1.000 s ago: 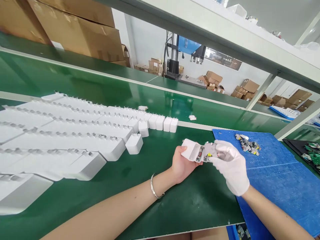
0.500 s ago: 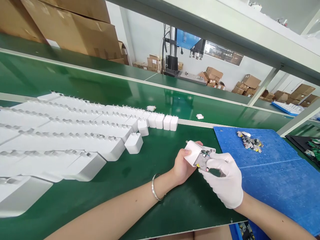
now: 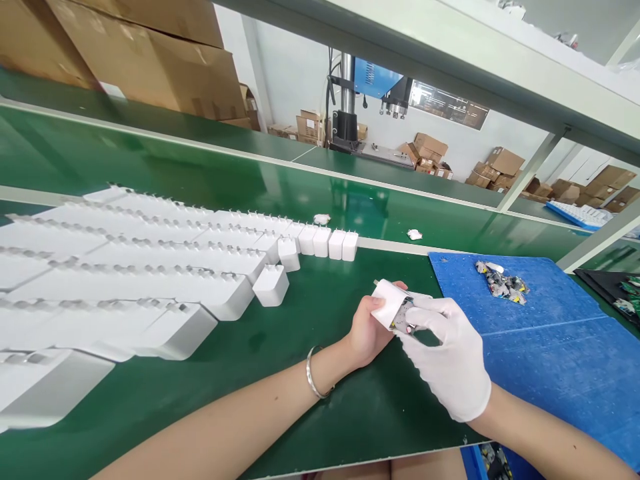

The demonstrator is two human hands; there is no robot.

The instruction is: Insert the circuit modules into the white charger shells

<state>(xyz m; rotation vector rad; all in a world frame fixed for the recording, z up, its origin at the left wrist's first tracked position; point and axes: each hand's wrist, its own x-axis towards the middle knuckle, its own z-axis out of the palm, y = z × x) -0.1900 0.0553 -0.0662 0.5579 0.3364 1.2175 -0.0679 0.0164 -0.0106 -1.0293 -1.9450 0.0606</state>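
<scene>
My bare left hand (image 3: 367, 330) is wrapped round a white plastic charger housing (image 3: 387, 303), tilted with its open end toward the right. A small circuit board (image 3: 403, 317) with components sits partly inside that opening. My right hand (image 3: 447, 353), in a white glove, pinches the board's outer end between thumb and fingers. The fingers hide part of the board. To the left of my hands, a single white charger (image 3: 271, 285) with prongs on top stands on the green table (image 3: 300, 427), near long rows of similar chargers (image 3: 200, 293).
A blue mat (image 3: 560, 373) covers the table's right side, with a cluster of circuit boards (image 3: 503, 283) on it. Small white scraps (image 3: 415, 235) lie behind my hands. Cardboard boxes (image 3: 150, 60) and a blue machine (image 3: 375, 77) stand beyond. A blue bin (image 3: 473, 461) sits below the table edge.
The circuit board has gone deeper into the white housing, pushed leftward by my right hand. My left hand keeps its hold on the housing.
</scene>
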